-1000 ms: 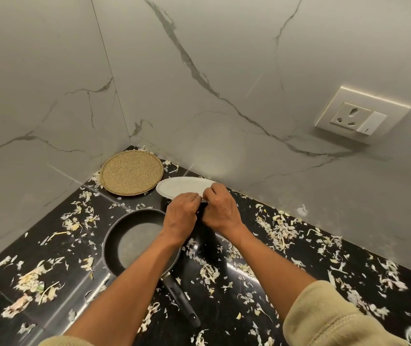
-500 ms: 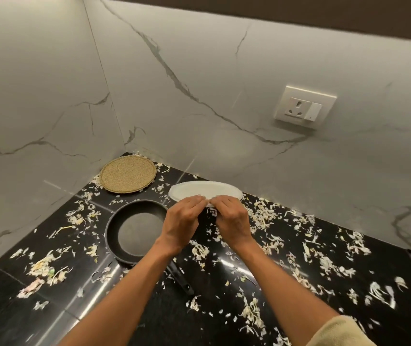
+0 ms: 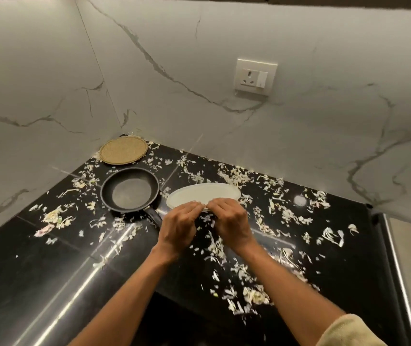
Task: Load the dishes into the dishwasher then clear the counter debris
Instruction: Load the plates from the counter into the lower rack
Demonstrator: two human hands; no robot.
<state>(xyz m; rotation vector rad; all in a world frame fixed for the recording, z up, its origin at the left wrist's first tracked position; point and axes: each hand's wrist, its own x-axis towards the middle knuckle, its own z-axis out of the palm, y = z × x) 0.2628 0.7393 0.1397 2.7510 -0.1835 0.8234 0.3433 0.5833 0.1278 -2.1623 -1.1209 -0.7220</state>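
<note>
1. Since a moment ago the flat white oval plate (image 3: 203, 195) has come away from the back corner and now sits out to the right of the pan. The two hands came with it.
2. The left hand (image 3: 178, 227) and the right hand (image 3: 231, 224) sit side by side at the near edge of the plate. Their fingers are curled in and pinch that edge, with the fingertips (image 3: 199, 204) almost touching each other.
3. I cannot tell if the plate is lifted or resting on the top, because the hands hide its near edge.
4. The plate looks thin, hard and smooth. I think it is light but could break if dropped, and it may be slippery. Holding one edge with both hands lets the far end tip down, so a hold on two sides would be safer.
5. Just left of the plate is a round black frying pan (image 3: 130, 189) with a dark handle that points toward the hands. It is empty and not being touched.
6. Behind the pan, in the corner, lies a round woven straw mat (image 3: 123, 150).
7. Pale chopped vegetable scraps (image 3: 286, 216) are scattered all over the shiny black stone counter (image 3: 12, 258).
8. A white wall socket (image 3: 256, 77) is on the marble wall.
</note>
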